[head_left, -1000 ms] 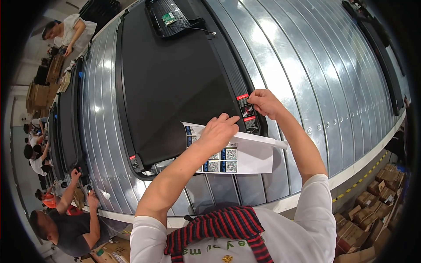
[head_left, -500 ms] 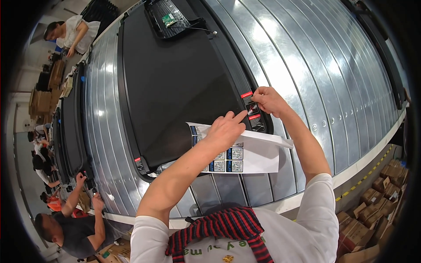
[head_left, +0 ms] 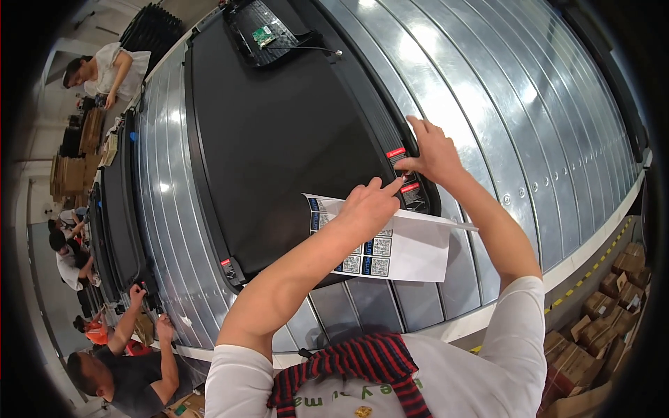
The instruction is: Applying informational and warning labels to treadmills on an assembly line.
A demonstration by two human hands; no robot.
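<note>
Silvery ribbed metal makes the worktop point(head_left: 481, 104), largest item on my remote feed, widest toward two o'clock. On it, from centre toward eleven: a broad black panel point(head_left: 279, 146), its rim point(head_left: 373, 111) passing my hands at two. Matte face, looks stiff; I judge it bulky rather than fragile, best taken by opposite sides of the frame. Near eleven, a black tray point(head_left: 280, 25) lies over the panel's far end, thin cable point(head_left: 325, 49) sticking out. At four o'clock, a white label sheet point(head_left: 421, 254), partly printed with square codes, upper edge curled. Light, limp, easily creased, I'd say; hold it by the blank border. My left hand point(head_left: 373, 203) lies over the sheet, index finger stretched to the rim; whether its grip pinches paper underneath, I cannot tell. My right hand point(head_left: 435, 157), two o'clock, has its grip spread, thumb at the rim. Smallest: two red-topped labels point(head_left: 396, 153) in line on that rim, at two, beside the fingertips. Thin, probably tacky; only an edge offers a hold.
</note>
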